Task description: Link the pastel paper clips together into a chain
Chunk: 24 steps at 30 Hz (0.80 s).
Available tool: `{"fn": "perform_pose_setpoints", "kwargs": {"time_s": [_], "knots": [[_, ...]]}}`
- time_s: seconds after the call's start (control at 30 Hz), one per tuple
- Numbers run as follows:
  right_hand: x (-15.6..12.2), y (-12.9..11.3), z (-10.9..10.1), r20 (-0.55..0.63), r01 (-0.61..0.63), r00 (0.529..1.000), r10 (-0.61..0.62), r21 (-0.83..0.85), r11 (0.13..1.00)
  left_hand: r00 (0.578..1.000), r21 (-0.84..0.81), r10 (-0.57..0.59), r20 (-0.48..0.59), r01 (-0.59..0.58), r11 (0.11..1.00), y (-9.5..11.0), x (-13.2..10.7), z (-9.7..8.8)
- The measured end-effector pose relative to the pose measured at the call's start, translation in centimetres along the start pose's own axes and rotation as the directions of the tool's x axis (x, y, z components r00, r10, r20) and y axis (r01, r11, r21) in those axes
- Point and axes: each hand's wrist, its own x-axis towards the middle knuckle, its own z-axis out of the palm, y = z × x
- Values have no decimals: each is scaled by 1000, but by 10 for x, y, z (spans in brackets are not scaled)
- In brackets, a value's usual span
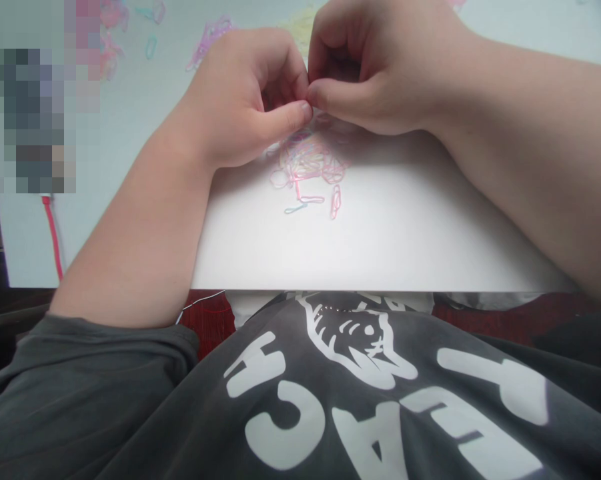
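Note:
My left hand (260, 93) and my right hand (365, 73) meet above a white tabletop, thumbs and fingertips pinched together and touching. Whatever lies between the fingertips is hidden or too small to make out. Just below them is a mixed pile of small thin pastel loops (307, 160), pink, yellow, purple and blue; whether they are elastic bands or paper clips I cannot tell. At its near edge, a single pink loop (335, 202) and a pale blue loop (295, 209) lie apart. The right hand partly shadows the pile.
Beyond my hands lie a purple heap (215, 39), a yellow heap (300, 23) and pink loops (111, 57). One teal loop (151, 47) lies alone. A red cable (53, 237) runs over the table's left side, below a blurred-out area. The table's front edge (380, 290) is near my body.

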Motion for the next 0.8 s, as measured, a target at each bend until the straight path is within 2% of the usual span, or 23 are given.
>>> {"fn": "perform_pose_setpoints", "kwargs": {"time_s": [0.2, 0.5, 0.8], "knots": [[0, 1, 0, 18, -1, 1000, 2, -13, 1000, 1000, 13, 5, -2, -5, 1000, 2, 0, 0], [0, 3, 0, 60, -46, 997, 57, -176, 983, 1000, 105, 8, 2, -8, 994, 5, 0, 0], [-1, 5, 0, 90, -76, 992, 93, -177, 981, 999, 93, 30, 11, -31, 995, 4, 2, -1]]}}
